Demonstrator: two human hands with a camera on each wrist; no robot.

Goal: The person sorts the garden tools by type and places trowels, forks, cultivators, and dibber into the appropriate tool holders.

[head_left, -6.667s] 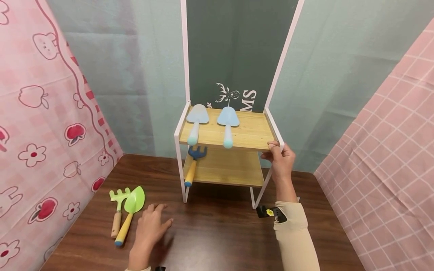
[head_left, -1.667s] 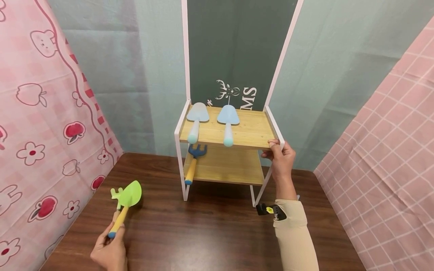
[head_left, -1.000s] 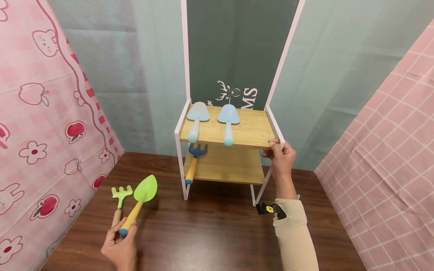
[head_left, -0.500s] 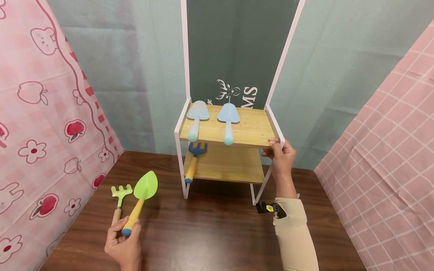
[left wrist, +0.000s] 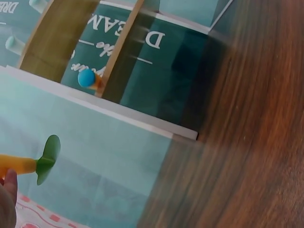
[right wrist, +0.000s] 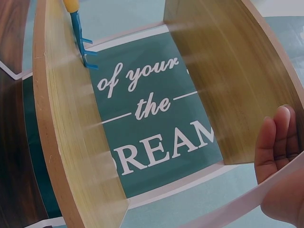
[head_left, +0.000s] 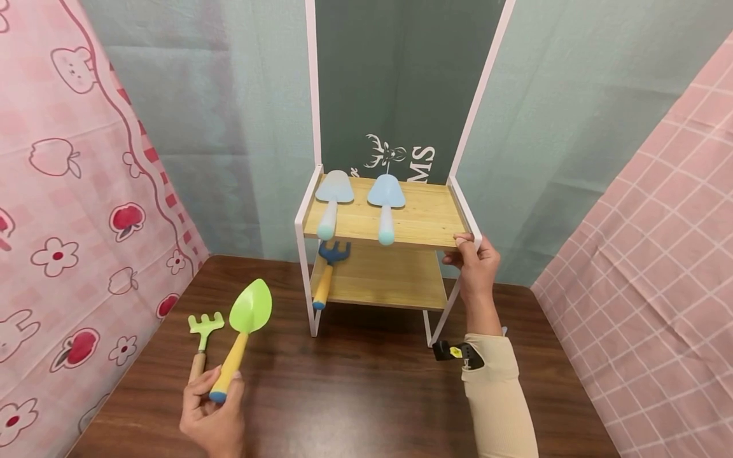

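Note:
A green trowel [head_left: 251,306] with a yellow handle and blue end cap is held up off the table, blade pointing away. My left hand [head_left: 213,416] pinches it near the end of the handle; the left wrist view shows the trowel [left wrist: 46,161] at its left edge. At the front right corner of the two-tier shelf [head_left: 435,222], my right hand [head_left: 476,270] grips the upper board, thumb on top and fingers underneath. A light green hand rake [head_left: 202,327] with a wooden handle lies on the table, its handle end hidden behind my left hand.
On the top tier lie a whitish scoop [head_left: 335,189] and a pale blue scoop [head_left: 386,191], handles overhanging the front. A blue hand rake [head_left: 333,253] with a yellow handle rests at the lower tier's left. Behind stands a dark green panel [head_left: 401,76] with white lettering.
The left hand came from beside the tools, took hold of the trowel's handle and lifted it off the table, then moved slightly right and away. The right hand stays on the shelf corner.

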